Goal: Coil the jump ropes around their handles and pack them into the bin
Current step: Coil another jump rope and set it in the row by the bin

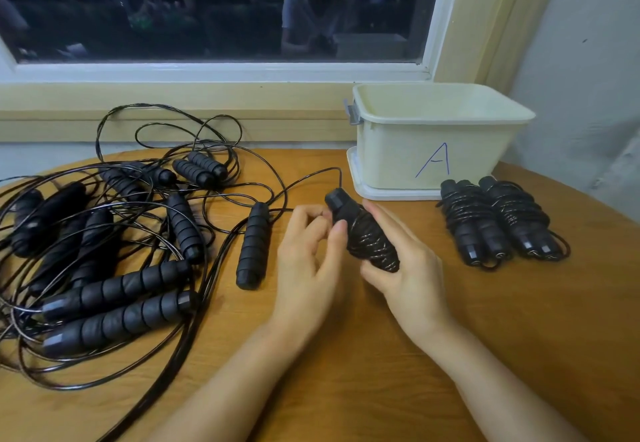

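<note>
Head view, looking down over a round wooden desk [346,355] under a window. Right hand [405,268] clenched around a half-wound handle [363,233], rope coils thick over its lower part, bare cap end pointing up and away to the left, long axis tilted toward the bin [433,136]. Left hand [308,254] close alongside, thumb pressed to the handle's side, fingers curled loosely; pinching the cord or merely steadying, cannot tell. From the cap end, loose cord [311,178] arching up, then back left toward the partner handle [254,244] lying flat just left of the left hand, long axis running near-to-far. Judged as mid-wrap: slack left to take up, partner handle not yet drawn in. Left hand nearer that handle and the slack; right hand nearer the bin.

Cream bin marked "A", open-topped and seemingly seated on its lid, beyond and right of the hands, nothing visible inside from this angle. Two finished bundles [498,220] lying side by side in front of the bin's right end, still on the desk, unpacked. Far left, a tangled heap [104,251] of unwound ropes and handles, cords looping off toward the sill. Likely snag: the trailing cord crossing loops of that heap, dragging neighbours along on the pull.
</note>
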